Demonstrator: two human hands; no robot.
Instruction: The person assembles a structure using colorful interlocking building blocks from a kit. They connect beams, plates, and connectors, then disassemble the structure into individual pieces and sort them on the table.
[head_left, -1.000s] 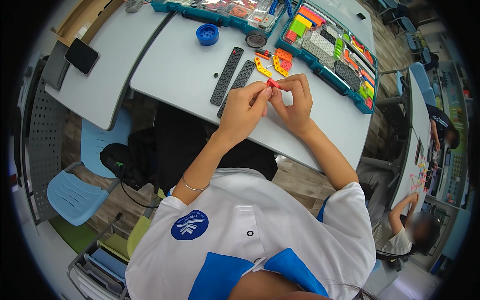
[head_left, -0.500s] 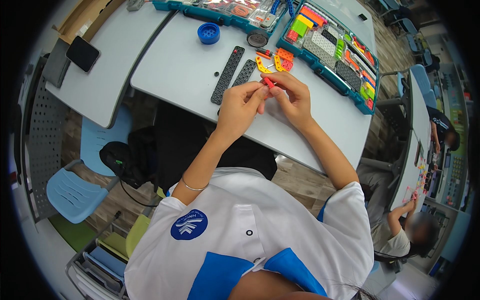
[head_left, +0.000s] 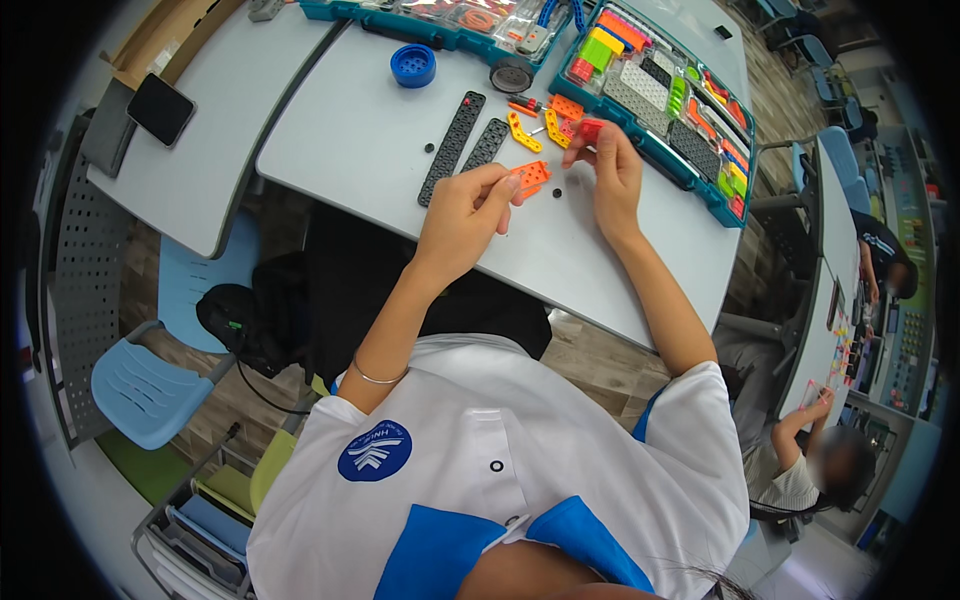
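Observation:
My left hand [head_left: 465, 215] is closed on an orange perforated building piece [head_left: 530, 178], pinched between thumb and fingers. To its right, my right hand [head_left: 618, 178] grips a small red building piece [head_left: 592, 130] at its fingertips, above the table. A small black round part [head_left: 557, 193] lies between the hands. Just beyond the left hand are a long dark perforated beam [head_left: 452, 148] and a shorter one [head_left: 487, 143]. Yellow angled pieces [head_left: 522, 132] lie past the held orange piece, near another orange piece [head_left: 566, 106].
A teal case [head_left: 640, 112] full of colourful parts lies open at the far right, with its other half [head_left: 440, 35] at the back. A blue wheel [head_left: 413, 66] and a dark wheel [head_left: 512, 75] stand near it. A phone [head_left: 161, 109] rests on the left table.
My hands have moved apart: the right went right with the red piece. The orange piece now shows in my left hand. A small black part has come into view on the table.

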